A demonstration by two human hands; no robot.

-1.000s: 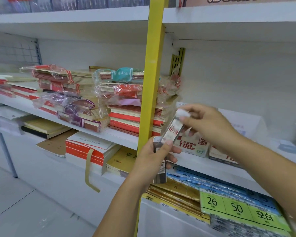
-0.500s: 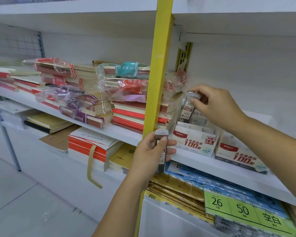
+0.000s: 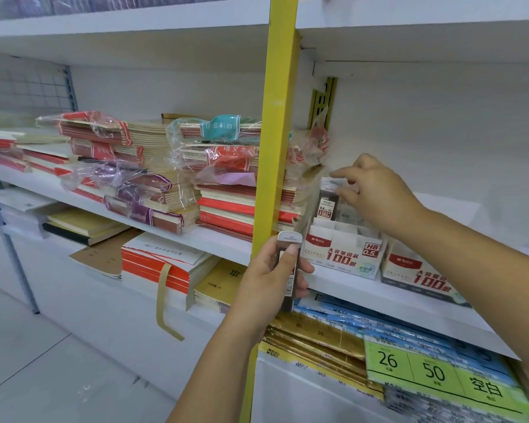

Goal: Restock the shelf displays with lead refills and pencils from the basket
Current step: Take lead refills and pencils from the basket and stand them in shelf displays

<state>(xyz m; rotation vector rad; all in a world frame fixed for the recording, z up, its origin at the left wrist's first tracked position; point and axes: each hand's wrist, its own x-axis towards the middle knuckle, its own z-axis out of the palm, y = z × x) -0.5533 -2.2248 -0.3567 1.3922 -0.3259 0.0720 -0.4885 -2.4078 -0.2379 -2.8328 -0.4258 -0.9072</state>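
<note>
My left hand (image 3: 269, 279) is shut on a slim lead refill case (image 3: 288, 239) with a white cap, held upright in front of the yellow post. My right hand (image 3: 379, 193) reaches over the white-and-red display box (image 3: 345, 254) marked HB 0.5 on the middle shelf. Its fingertips pinch the cap of another lead refill case (image 3: 326, 206), which stands upright at the back left of that box. A second similar display box (image 3: 416, 276) sits just to the right, partly hidden by my right forearm. No basket or pencils are in view.
A yellow upright post (image 3: 277, 141) stands directly left of the boxes. Plastic-wrapped notebook stacks (image 3: 226, 178) fill the shelf to the left. Below are gold and blue packets with green price tags (image 3: 434, 374). The white shelf edge (image 3: 379, 297) runs under the boxes.
My right hand has lowered its refill case from above the display box into the box's back left corner. The left hand stays at the post with its case.
</note>
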